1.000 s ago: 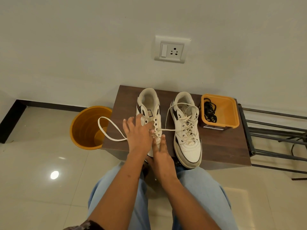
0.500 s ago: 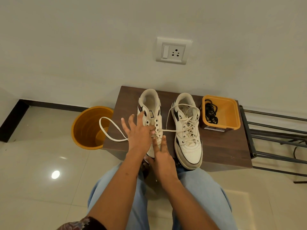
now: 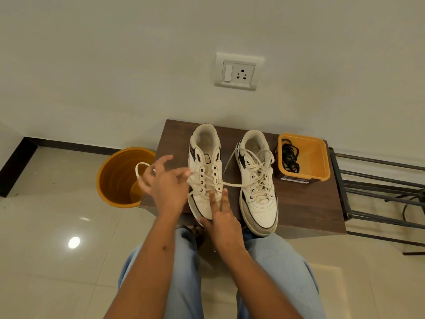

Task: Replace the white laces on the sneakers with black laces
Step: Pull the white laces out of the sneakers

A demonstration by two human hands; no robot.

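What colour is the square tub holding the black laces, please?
Orange-yellow tub, seen in the head view.

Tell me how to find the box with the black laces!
Find the brown table against the wall. Right of the two sneakers sits a small orange box. It is square and holds the black laces, unlike the round orange bucket on the floor.

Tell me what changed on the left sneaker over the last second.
The left hand slid left off the sneaker, drawing the white lace with it; the loop over the orange bucket shrank. The right hand still presses the toe. The other sneaker and black laces stayed put.
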